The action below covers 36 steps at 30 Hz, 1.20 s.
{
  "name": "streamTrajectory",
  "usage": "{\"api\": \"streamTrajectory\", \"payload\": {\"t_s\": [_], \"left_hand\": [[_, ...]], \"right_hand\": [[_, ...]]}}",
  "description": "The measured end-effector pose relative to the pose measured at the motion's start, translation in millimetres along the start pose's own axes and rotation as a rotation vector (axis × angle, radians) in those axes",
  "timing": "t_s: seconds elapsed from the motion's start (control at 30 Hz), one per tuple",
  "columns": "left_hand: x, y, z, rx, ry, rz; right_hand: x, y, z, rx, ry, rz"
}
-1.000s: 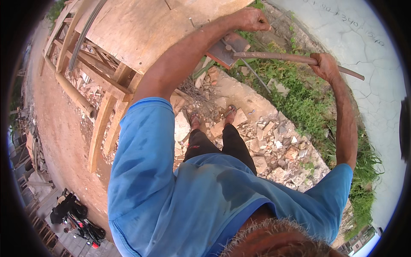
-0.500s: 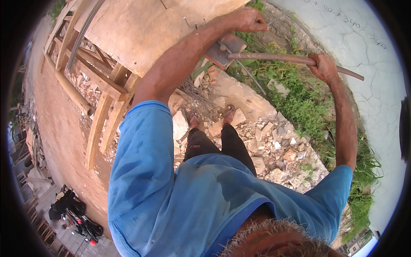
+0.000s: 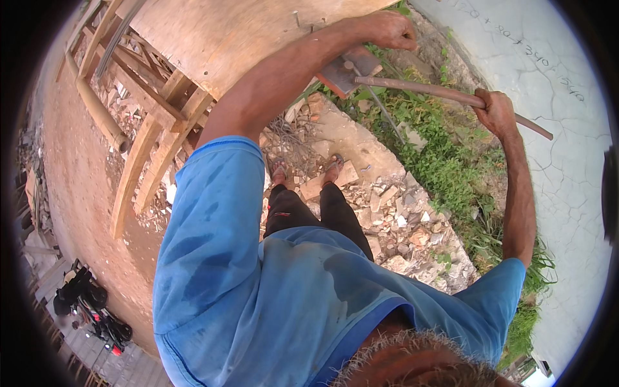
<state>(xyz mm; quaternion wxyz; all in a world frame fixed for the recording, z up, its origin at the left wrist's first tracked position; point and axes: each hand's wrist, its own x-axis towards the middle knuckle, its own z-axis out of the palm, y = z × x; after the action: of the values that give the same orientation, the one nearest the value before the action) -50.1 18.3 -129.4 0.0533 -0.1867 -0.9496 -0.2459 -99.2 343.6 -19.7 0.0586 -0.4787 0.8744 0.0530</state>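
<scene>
My right hand (image 3: 496,113) is closed around a long rusty metal bar (image 3: 429,88), which slants out past it toward the wall. The bar's inner end lies by a short round peg on a reddish-brown metal plate (image 3: 342,76) at the edge of the wooden board (image 3: 206,35). A thin steel rod (image 3: 387,116) runs from that peg down over the plants. My left hand (image 3: 398,30) is a closed fist beyond the plate; what it holds, if anything, is hidden. My left forearm crosses above the board and covers part of it.
Wooden legs (image 3: 138,164) support the board at the left, with a bamboo pole (image 3: 100,116) beside them. Broken rubble (image 3: 400,216) lies around my feet. Green plants (image 3: 445,174) line a cracked pale wall (image 3: 561,168) at the right. A dark motorcycle (image 3: 93,306) stands at lower left.
The bar's outer end has swung a little toward me with my right hand. My left fist stays closed beyond the plate. The whole view has shifted slightly.
</scene>
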Motion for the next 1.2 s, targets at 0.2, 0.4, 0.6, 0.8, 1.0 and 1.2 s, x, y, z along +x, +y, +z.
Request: {"api": "streamTrajectory", "payload": {"t_s": [0.2,0.4,0.6,0.8,1.0,1.2], "left_hand": [[-1,1,2,-0.022,0.084,0.059],[-1,0,9,-0.014,0.086,-0.008],[-7,10,-3,0.084,0.08,0.047],[-17,15,-20,-0.045,0.024,-0.029],[-9,18,-15,0.125,-0.042,-0.017],[-20,19,-25,-0.02,0.045,0.023]], "right_hand": [[-1,3,2,0.034,-0.014,-0.007],[2,3,13,0.021,0.003,0.016],[7,4,10,0.091,-0.033,-0.017],[10,13,3,0.118,-0.085,0.018],[7,13,17,0.177,-0.077,-0.025],[10,14,24,0.212,-0.052,-0.077]]}}
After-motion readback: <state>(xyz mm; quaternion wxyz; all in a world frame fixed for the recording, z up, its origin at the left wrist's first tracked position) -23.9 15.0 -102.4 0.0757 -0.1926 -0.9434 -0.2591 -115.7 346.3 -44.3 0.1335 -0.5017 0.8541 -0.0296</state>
